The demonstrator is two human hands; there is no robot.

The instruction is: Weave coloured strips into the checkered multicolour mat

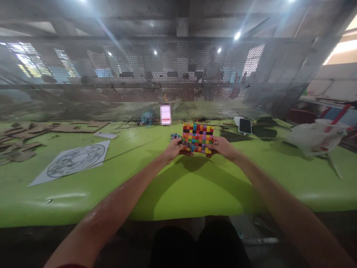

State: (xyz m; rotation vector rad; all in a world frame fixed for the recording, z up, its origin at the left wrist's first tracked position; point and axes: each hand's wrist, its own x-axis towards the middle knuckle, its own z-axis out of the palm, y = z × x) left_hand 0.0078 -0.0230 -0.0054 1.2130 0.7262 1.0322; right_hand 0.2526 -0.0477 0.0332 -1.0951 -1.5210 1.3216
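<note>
A small woven mat (198,137) of multicoloured strips is held up, tilted towards me, above the green table. My left hand (175,148) is closed on its left edge, and my right hand (222,146) grips the right edge. The fingers behind the mat are partly hidden. Just behind my left hand lies another small patterned piece (175,136) in purple and teal, partly covered. The mat's shadow falls on the table below it.
A lit phone (165,114) stands upright at the back, before a perforated metal screen (134,67). Printed paper (78,159) and cardboard scraps (25,134) lie left. Rightward are a dark-screened phone (245,126), dark leaf-like pieces (262,131) and a translucent plastic bag (315,137).
</note>
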